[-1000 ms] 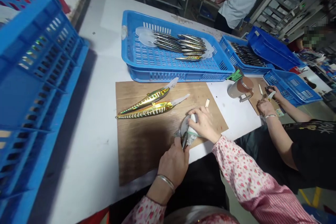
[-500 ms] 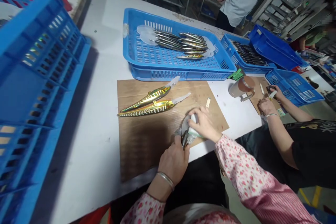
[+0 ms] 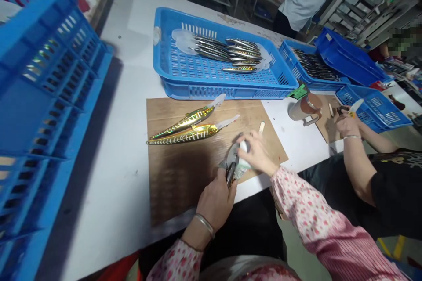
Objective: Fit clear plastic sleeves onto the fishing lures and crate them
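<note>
My left hand (image 3: 216, 199) grips a dark fishing lure (image 3: 231, 171) near the front edge of a brown board (image 3: 184, 175). My right hand (image 3: 257, 153) presses down on the lure's clear plastic lip (image 3: 232, 156), fingers curled over it. Two gold striped lures (image 3: 184, 128) lie side by side on the board, up and to the left of my hands. A small pale piece (image 3: 261, 127) lies just beyond my right hand.
A blue tray (image 3: 198, 70) with several silver lures stands behind the board. Stacked blue crates (image 3: 42, 96) fill the left side. A co-worker's hands (image 3: 347, 125) work at the right beside a brown mug (image 3: 305, 107) and more blue trays (image 3: 372, 109). Another person stands at the back.
My hands stay on the lure, shifting only slightly. The co-worker at the right has lifted a hand with a pale piece in it.
</note>
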`<state>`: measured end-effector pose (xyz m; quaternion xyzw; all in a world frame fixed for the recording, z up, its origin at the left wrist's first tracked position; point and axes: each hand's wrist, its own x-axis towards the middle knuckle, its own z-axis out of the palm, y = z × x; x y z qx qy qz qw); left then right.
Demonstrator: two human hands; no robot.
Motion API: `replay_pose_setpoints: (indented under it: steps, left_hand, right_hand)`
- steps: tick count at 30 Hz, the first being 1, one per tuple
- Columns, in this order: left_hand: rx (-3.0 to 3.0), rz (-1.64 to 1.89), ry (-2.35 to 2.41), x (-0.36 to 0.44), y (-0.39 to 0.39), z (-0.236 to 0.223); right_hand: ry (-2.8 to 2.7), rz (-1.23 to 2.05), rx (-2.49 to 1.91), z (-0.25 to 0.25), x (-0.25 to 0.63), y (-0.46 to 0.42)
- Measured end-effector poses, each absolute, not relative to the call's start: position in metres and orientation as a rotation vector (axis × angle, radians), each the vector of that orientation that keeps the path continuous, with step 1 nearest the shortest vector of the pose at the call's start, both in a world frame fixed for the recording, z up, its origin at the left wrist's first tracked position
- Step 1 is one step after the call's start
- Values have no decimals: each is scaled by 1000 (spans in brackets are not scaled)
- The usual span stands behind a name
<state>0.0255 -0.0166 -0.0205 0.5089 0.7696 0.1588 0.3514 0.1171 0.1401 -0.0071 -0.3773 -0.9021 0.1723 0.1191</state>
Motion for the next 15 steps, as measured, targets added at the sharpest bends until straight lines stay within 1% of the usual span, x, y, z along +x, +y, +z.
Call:
replay_pose_setpoints:
  steps: [3, 8, 12, 13, 15]
  left_hand:
    - [1308, 388, 2009, 25, -16, -19]
    - [1297, 404, 1966, 23, -17, -16]
    - [1298, 385, 1993, 23, -16, -17]
    - [1294, 382, 1999, 23, -16, -18]
    - [1291, 397, 1990, 24, -17, -20]
  right_hand:
    - [-2572, 371, -1219, -7, 115, 146]
    - [-2640, 560, -963, -10, 121, 139]
    - [-2582, 398, -1175, -9, 121, 145]
    - [-2585, 376, -1187, -8, 120, 145]
    - [-2645, 426, -1079, -7, 121, 142]
